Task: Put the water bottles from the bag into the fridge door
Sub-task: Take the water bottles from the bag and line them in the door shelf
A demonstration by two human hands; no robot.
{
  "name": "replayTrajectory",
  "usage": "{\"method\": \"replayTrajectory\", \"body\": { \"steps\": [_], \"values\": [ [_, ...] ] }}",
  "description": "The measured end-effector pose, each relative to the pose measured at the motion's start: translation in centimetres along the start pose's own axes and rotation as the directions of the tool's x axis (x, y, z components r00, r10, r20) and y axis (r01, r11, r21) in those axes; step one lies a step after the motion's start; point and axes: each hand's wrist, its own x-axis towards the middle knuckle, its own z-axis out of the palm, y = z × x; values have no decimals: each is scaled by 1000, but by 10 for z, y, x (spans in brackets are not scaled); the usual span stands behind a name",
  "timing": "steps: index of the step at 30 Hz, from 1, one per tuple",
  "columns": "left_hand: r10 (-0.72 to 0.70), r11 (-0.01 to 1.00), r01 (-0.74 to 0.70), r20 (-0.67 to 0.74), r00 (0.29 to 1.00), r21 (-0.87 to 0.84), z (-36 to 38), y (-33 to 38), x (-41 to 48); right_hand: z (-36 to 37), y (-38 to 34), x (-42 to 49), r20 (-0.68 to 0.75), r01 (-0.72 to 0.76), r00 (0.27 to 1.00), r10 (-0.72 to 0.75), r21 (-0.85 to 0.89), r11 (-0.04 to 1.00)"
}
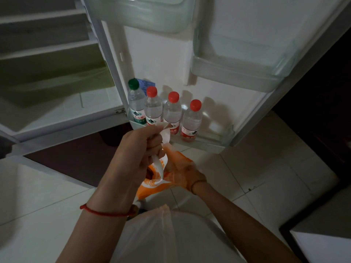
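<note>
Several water bottles stand upright in the bottom shelf of the fridge door (226,137): a green-capped bottle (135,103) at the left and three red-capped bottles (191,120) to its right. An orange and white plastic bag (152,185) hangs below the shelf. My left hand (140,149) grips the bag's white handle. My right hand (182,173) reaches into the bag's mouth, partly behind the orange film; what its fingers hold is hidden.
The fridge body (57,73) stands open at the left with bare shelves. Two upper door shelves (233,73) hold nothing. The floor is pale tile (266,168). A dark-edged white object (322,243) sits at the lower right.
</note>
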Motion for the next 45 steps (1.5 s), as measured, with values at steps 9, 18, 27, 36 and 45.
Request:
{"method": "replayTrajectory", "body": {
  "steps": [9, 18, 27, 36, 45],
  "values": [
    [45, 999, -46, -40, 998, -16, -7, -1, 8, -37, -4, -39, -17, 77, 996, -85, -276, 958],
    [112, 993, -97, -242, 964, 71, -20, -7, 26, -53, -14, -49, -156, 171, 967, -203, -197, 965],
    [90, 986, -62, -186, 978, 152, -4, -25, 36, -96, -10, -105, -617, 238, 759, -206, -31, 971],
    [65, 983, -32, -178, 982, 180, 12, -50, 50, -148, -35, -165, -881, 425, 430, -198, 4, 905],
    [74, 971, -24, -204, 976, 237, 8, -55, 53, -170, -39, -189, -939, 464, 292, -182, -27, 885]
  ]
}}
